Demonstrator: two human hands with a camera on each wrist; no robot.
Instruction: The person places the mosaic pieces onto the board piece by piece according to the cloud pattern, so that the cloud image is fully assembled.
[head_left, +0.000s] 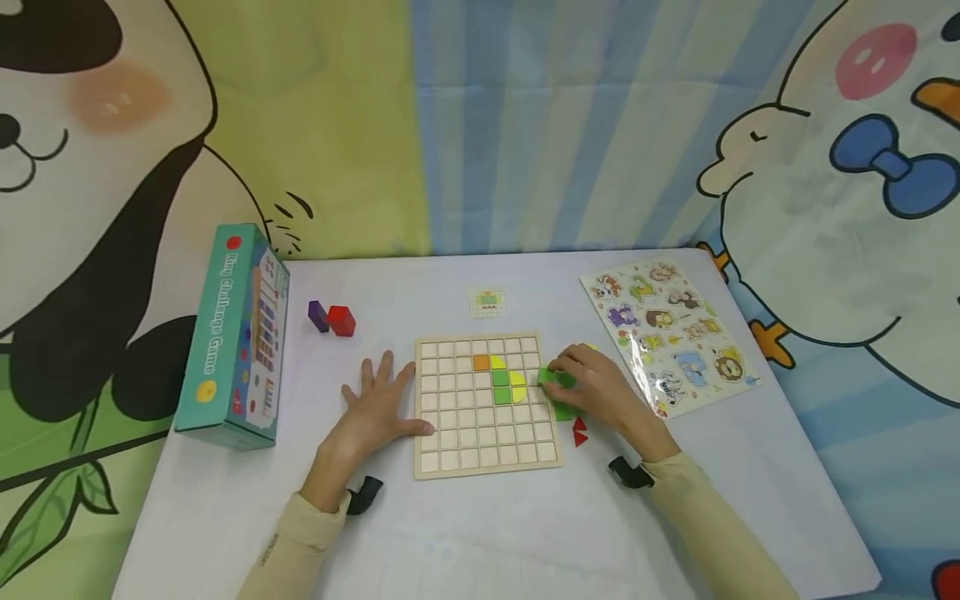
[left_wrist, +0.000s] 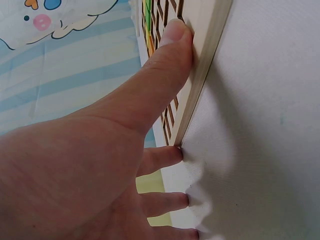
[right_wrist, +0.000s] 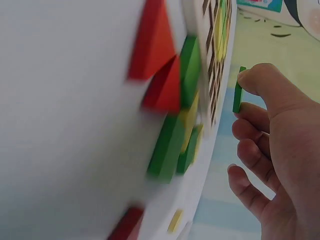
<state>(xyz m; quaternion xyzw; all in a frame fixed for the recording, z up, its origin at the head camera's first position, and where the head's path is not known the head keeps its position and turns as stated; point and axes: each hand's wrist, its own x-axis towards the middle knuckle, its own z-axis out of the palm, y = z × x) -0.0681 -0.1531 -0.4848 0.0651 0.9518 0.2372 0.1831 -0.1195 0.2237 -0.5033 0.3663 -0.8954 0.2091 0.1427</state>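
Note:
A wooden grid board [head_left: 450,437] lies on the white table, with an orange square [head_left: 481,362], green squares [head_left: 501,387] and yellow quarter-rounds [head_left: 517,386] set in its cells. My left hand [head_left: 378,408] is spread at the board's left side; the thumb [left_wrist: 172,47] rests on the board's edge and the other fingertips touch the table. Beyond the right edge, my right hand [head_left: 600,387] pinches a small green block [right_wrist: 238,90] between thumb and forefinger, raised off the table. Under and beside that hand lie loose green blocks [right_wrist: 167,145] and red triangles [head_left: 580,432], partly hidden in the head view.
A small pattern card [head_left: 487,303] lies behind the board. At the left stand a green game box [head_left: 232,342], a purple block [head_left: 318,317] and a red block [head_left: 341,321]. A sticker sheet [head_left: 671,333] lies at the back right. A printed cloth [head_left: 525,125] hangs behind the table.

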